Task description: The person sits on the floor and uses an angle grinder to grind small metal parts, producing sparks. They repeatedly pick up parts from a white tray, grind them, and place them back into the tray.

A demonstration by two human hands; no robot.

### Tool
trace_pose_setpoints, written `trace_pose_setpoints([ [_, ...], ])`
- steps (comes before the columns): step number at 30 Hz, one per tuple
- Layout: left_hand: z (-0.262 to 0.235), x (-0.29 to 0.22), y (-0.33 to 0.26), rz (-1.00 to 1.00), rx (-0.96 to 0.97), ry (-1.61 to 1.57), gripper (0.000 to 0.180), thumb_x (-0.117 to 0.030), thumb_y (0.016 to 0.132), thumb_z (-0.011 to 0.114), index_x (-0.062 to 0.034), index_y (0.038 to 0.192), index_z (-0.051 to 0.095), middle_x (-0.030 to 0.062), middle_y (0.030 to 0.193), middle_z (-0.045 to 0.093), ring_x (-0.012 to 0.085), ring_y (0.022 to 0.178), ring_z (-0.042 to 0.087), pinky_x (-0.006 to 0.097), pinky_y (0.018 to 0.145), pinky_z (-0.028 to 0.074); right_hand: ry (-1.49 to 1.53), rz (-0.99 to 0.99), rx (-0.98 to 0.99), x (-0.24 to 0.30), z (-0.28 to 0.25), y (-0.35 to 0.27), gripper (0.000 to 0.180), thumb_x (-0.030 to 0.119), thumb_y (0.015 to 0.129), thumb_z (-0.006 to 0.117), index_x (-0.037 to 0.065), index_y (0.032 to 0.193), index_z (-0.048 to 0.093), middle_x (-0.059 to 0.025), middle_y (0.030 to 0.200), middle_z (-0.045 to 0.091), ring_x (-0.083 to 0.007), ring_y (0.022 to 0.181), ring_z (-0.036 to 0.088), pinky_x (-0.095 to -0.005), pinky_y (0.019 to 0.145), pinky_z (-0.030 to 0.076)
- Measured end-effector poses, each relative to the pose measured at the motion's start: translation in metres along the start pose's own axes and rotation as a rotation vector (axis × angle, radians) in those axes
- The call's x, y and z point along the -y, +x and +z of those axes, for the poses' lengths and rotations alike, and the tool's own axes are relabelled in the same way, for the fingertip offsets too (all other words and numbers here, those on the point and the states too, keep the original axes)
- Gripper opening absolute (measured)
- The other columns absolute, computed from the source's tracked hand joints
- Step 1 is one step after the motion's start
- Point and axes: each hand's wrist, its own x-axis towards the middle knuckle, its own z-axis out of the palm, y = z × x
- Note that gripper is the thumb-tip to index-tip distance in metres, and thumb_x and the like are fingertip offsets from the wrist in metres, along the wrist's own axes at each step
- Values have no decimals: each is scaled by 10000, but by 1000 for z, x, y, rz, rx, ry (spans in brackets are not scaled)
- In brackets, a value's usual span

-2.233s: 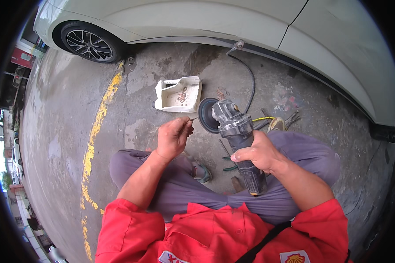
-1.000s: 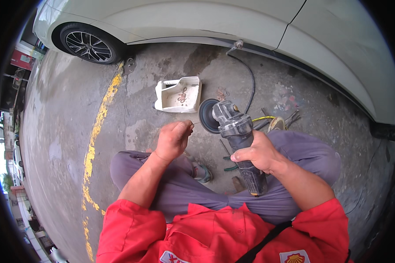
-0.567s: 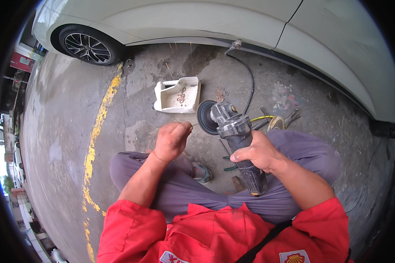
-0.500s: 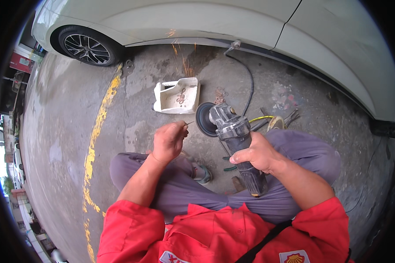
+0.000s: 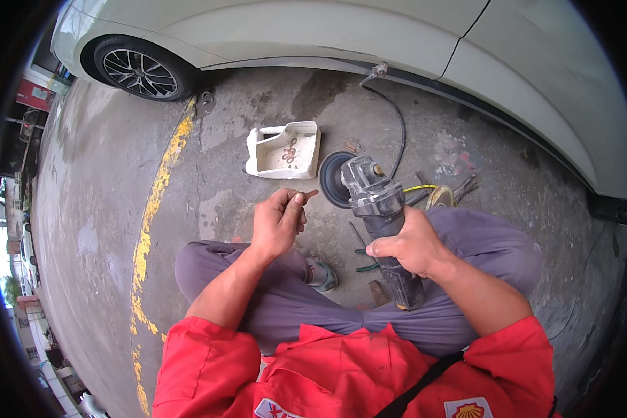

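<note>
Since half a second ago, the left hand (image 5: pixel 277 224) has lifted slightly, pinching a small thin metal piece (image 5: pixel 306 194) beside the disc at nine o'clock. Right hand (image 5: pixel 409 244) grips the heavy, rigid grey angle grinder (image 5: pixel 378 212) around its body, above the lap.

One angle grinder (image 5: pixel 380 216), one white tray (image 5: pixel 283 150), one car (image 5: pixel 369 35)

Bare grey concrete floor (image 5: pixel 97 209) lies open to the left of the painted yellow line (image 5: pixel 153 202). Ahead, a white plastic tray (image 5: pixel 285 150), a black cable (image 5: pixel 396 132) and scattered hand tools (image 5: pixel 453 191) crowd the ground beneath the white car body (image 5: pixel 369 31).
</note>
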Motion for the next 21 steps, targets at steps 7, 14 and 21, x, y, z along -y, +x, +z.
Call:
trace_pose_setpoints([
  [7,2,-10,1,-46,45,-20,273,-217,1083,565,-2,931,641,16,644,612,77,537,557,258,485,440,-193,-70,-30,-11,-1,6,435,104,692,840,-15,1061,643,-66,891,677,-165,791,633,-341,761,529],
  [14,5,-8,5,-85,32,-85,288,-236,1091,549,-12,922,613,19,628,575,86,503,505,258,458,404,-243,-39,-86,-7,-4,5,487,36,697,850,-39,1130,641,-62,979,698,-142,869,639,-317,818,529],
  [21,2,-5,8,-141,52,-176,309,-240,1084,557,-15,879,605,11,623,576,83,512,505,265,474,406,-332,-101,-115,-14,-4,9,471,201,669,855,1,1044,654,-121,889,710,-240,813,684,-370,787,543],
])
